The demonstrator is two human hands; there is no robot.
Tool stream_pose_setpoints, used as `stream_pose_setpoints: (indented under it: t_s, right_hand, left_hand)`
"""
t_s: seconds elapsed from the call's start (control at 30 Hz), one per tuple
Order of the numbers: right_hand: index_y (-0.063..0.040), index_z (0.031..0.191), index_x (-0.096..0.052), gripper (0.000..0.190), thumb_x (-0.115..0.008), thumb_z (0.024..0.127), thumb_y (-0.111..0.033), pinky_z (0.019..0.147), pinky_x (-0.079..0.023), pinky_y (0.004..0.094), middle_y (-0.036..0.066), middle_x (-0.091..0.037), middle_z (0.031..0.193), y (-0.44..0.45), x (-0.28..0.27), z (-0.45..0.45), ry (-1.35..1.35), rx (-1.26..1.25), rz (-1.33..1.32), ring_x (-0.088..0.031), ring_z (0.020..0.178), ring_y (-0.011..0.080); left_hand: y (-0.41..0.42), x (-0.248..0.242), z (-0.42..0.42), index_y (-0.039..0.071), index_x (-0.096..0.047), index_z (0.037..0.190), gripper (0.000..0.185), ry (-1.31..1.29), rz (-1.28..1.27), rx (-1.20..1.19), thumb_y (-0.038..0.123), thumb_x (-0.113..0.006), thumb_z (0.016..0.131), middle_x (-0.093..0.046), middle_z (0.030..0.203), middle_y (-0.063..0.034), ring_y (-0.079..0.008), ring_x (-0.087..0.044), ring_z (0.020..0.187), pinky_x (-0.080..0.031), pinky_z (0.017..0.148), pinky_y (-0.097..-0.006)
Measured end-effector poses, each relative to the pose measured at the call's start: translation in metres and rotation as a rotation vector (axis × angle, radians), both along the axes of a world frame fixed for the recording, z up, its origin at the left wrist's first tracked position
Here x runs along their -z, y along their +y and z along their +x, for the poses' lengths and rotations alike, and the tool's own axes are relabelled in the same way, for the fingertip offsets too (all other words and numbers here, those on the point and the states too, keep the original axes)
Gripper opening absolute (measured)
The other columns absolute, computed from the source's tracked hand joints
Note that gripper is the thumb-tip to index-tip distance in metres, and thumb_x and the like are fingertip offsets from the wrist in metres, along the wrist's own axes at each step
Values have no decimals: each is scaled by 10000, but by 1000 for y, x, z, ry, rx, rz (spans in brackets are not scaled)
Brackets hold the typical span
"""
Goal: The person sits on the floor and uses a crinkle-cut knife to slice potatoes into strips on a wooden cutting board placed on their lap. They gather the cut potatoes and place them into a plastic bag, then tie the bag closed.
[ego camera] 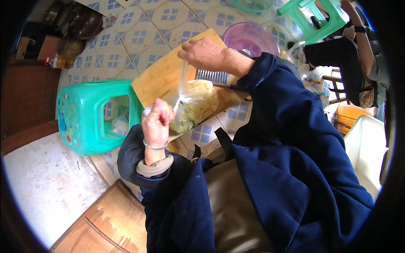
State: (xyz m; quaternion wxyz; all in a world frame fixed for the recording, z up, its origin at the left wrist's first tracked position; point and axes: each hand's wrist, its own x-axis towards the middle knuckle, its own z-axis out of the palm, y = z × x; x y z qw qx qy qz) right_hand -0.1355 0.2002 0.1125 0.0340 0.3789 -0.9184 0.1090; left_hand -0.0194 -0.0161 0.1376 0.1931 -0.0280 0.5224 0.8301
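A clear plastic bag (pixel 193 107) filled with pale yellowish food and some green bits rests on a wooden cutting board (pixel 158 74). Its neck is twisted tight, with two ends pulled apart. My left hand (pixel 158 115), with a bracelet at the wrist, grips one end just left of the bag. Above the board, my right hand (pixel 204 55) pinches the other end, stretched upward. Under my right forearm lies a crinkle cutter (pixel 212 76) with a wavy metal blade and a dark handle. Part of that handle is hidden by my sleeve.
A green plastic stool (pixel 79 117) lies on its side at the left. Behind the board stands a pink translucent basin (pixel 250 36). Another person (pixel 335 57) sits at the right, near a second green stool (pixel 316 19). A white tub (pixel 364 151) is at far right.
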Motion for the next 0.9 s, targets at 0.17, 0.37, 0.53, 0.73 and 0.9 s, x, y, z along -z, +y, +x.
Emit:
stream_pose_setpoints:
  t_s: [0.17,0.37,0.53,0.73,0.9]
  right_hand:
    - [-47,858,-510,142,-566,740,-103,585,-482,388,102,-549,780,0,34,-1,-31,-66,-59,-584,748,287]
    - [-43,863,-501,155,-545,719,-81,549,-475,380,108,-546,773,-4,34,1,29,-77,-34,-589,685,295]
    - [-62,914,-558,203,-531,715,-88,616,-486,386,136,-588,821,-8,6,17,44,-108,-276,-602,766,306]
    - [-33,836,-480,222,-586,670,-135,552,-455,408,111,-517,753,-25,-26,46,-71,-325,-491,-569,696,313]
    - [-30,803,-462,255,-611,622,-132,517,-438,427,112,-515,710,-21,-27,56,-141,-296,-514,-566,637,339]
  left_hand:
    - [-8,6,5,97,-356,511,459,-123,-189,57,315,-490,893,-322,477,1,-107,-289,427,-290,481,-259]
    - [-15,27,10,90,-405,563,396,-232,-247,-36,297,-549,868,-368,500,-4,-105,-334,423,-320,453,-267]
    - [-10,46,4,49,-528,884,203,-28,-343,-104,188,-647,794,-489,689,11,-78,-462,570,-387,551,-218]
    - [26,56,-2,5,-521,1017,384,411,-1094,67,212,-660,725,-522,749,-150,-241,-508,610,-423,568,-349]
    - [33,68,-3,6,-541,891,222,551,-1310,69,205,-529,795,-579,807,-231,-400,-565,770,-437,606,-449]
